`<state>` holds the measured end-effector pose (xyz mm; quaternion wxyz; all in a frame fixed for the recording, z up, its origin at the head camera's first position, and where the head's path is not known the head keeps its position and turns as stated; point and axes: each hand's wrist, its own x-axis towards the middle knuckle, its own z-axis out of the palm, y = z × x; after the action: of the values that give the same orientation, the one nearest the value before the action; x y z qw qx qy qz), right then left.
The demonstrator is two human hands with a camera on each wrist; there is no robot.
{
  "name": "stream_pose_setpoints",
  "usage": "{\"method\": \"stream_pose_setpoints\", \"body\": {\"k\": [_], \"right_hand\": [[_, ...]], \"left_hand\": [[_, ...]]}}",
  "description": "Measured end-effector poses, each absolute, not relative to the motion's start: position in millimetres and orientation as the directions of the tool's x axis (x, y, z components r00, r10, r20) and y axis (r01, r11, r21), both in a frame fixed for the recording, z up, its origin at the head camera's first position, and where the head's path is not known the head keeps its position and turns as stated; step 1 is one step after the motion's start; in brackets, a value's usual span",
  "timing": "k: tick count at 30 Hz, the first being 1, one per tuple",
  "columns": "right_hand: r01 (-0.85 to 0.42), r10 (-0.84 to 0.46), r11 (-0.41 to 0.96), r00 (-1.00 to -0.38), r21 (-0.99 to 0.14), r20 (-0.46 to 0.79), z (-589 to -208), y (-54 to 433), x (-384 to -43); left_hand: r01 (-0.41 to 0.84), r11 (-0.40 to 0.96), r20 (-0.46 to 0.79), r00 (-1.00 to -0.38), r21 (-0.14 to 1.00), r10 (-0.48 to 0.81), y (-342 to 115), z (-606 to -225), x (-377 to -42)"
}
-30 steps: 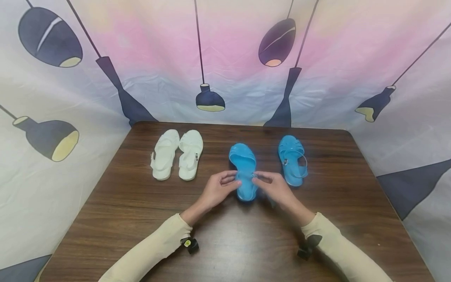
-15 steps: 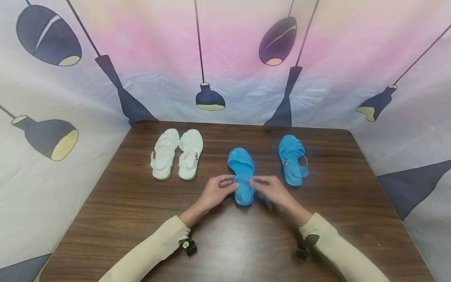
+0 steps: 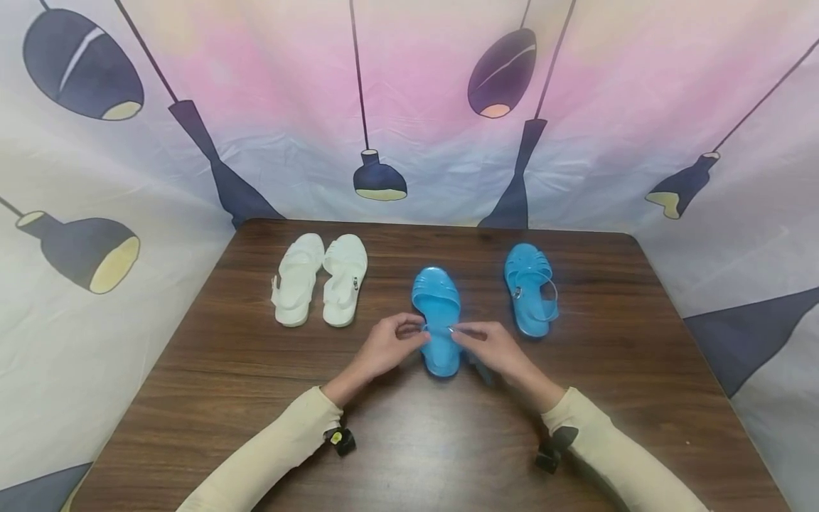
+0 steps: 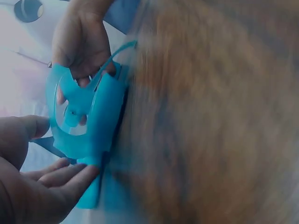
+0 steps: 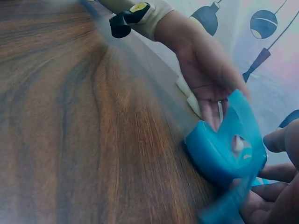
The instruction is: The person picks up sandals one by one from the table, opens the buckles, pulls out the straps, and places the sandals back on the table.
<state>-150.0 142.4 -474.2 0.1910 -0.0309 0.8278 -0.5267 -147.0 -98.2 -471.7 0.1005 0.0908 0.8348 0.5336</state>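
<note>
A blue jelly sandal (image 3: pixel 441 359) stands on the brown table, toe pointing away, between my two hands. My left hand (image 3: pixel 390 345) pinches the left side of its heel part between thumb and fingers. From the other side my right hand (image 3: pixel 495 347) pinches the strap near a small metal buckle (image 3: pixel 451 328). A loose strap end (image 3: pixel 481 370) hangs below my right hand. In the left wrist view the sandal's heel part (image 4: pixel 100 116) rises between both hands, with my left fingers under the strap. The right wrist view has the heel (image 5: pixel 210 149) close over the wood.
A second blue sandal (image 3: pixel 534 323) lies to the right, its strap standing out sideways. Two white sandals (image 3: pixel 294 291) lie side by side at the back left. Behind the wooden table (image 3: pixel 211 384) hangs a cloth printed with lamps (image 3: pixel 379 178).
The sandal has come slightly nearer to me and to the left, and its front now lies lower. Both hands have moved with it and keep their grip.
</note>
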Motion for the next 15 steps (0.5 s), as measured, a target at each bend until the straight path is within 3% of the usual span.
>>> {"method": "stream_pose_setpoints", "body": {"k": [4, 8, 15], "right_hand": [[0.142, -0.280, 0.409, -0.921, -0.902, -0.272, -476.3, 146.7, -148.2], [0.116, -0.289, 0.398, -0.926, -0.910, -0.244, -477.3, 151.7, -145.3], [0.146, -0.259, 0.423, -0.926, -0.894, -0.274, -476.6, 155.4, -140.1]], "left_hand": [[0.253, 0.541, 0.067, -0.938, 0.802, 0.340, -96.0, -465.1, -156.2], [0.445, 0.577, 0.122, -0.851, 0.685, 0.511, -90.5, -459.2, -167.8], [0.537, 0.512, 0.087, -0.743, 0.671, 0.664, -75.3, -454.8, -185.8]]}}
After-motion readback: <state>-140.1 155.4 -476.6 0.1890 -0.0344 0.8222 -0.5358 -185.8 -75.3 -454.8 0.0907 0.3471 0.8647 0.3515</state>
